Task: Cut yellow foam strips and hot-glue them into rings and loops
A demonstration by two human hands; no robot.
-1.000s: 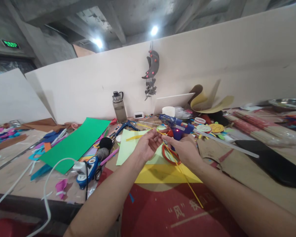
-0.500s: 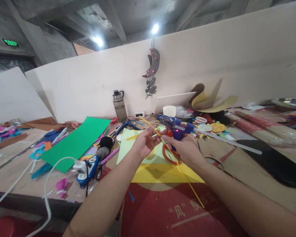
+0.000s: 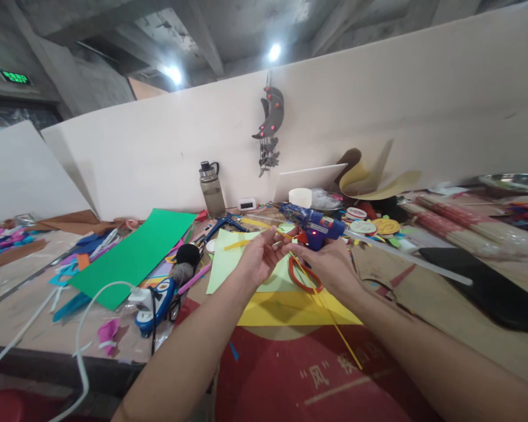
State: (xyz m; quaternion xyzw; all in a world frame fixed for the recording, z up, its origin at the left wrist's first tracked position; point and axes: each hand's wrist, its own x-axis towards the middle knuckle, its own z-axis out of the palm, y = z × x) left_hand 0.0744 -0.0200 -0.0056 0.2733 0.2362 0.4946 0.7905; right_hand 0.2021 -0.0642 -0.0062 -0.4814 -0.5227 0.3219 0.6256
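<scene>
My left hand (image 3: 259,256) pinches a thin yellow strip (image 3: 337,322) between its fingertips. The strip slants down to the right, past my right hand, and its tail lies over the red board. In my right hand (image 3: 334,266) is a blue hot glue gun (image 3: 320,230) with a small red light lit, and a long translucent glue stick (image 3: 416,258) sticks out of its back. Both hands meet at the strip, and the fingers hide the gun's tip. Below them are orange-handled scissors (image 3: 305,284), pale green paper (image 3: 229,272) and a yellow sheet (image 3: 286,313).
Left lie a green sheet (image 3: 134,252), a blue power strip (image 3: 156,305) with a white cord, and a black pompom (image 3: 188,254). Behind stand a water bottle (image 3: 212,190) and a white tape roll (image 3: 300,197). A black flat object (image 3: 488,287) lies at right.
The strip's upper end, which stuck up beyond my left fingers, now shows less. My hands stay close together, and the glue gun has hardly moved. The view has shifted slightly.
</scene>
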